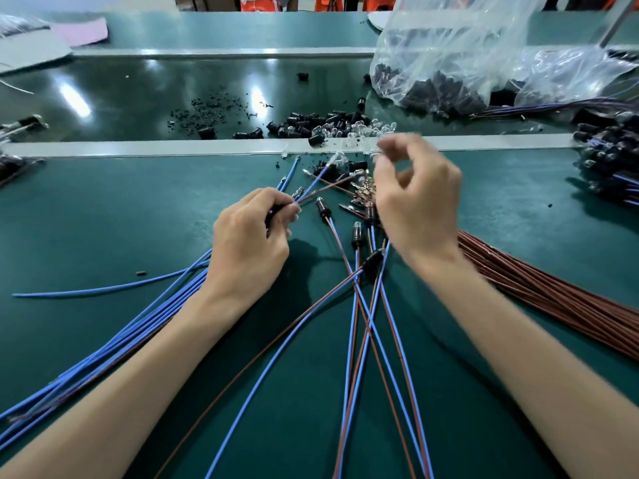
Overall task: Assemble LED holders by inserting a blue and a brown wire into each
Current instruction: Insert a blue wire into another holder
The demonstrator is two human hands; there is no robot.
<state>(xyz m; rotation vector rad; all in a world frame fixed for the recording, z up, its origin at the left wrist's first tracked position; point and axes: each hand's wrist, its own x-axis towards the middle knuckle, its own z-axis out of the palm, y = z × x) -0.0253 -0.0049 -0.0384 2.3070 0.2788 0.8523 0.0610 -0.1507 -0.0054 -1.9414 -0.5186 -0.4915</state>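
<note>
My left hand [249,243] pinches a blue wire and a brown wire [321,190] together; their metal-tipped ends point up and right. My right hand [415,198] is raised and blurred, fingers curled above a heap of metal terminals [363,186]; what it holds, if anything, I cannot tell. Three black LED holders with blue and brown wires in them [323,209] lie between my hands. Loose blue wires [138,312] fan out at the left. A bundle of brown wires [553,288] lies at the right. Black holders and clear LEDs [332,127] are heaped beyond the metal strip.
A clear plastic bag [466,63] with black holders sits at the back right. Finished wired holders [608,160] pile at the right edge. Small black debris [211,108] is scattered on the dark belt. A metal rail [173,148] separates belt and green mat.
</note>
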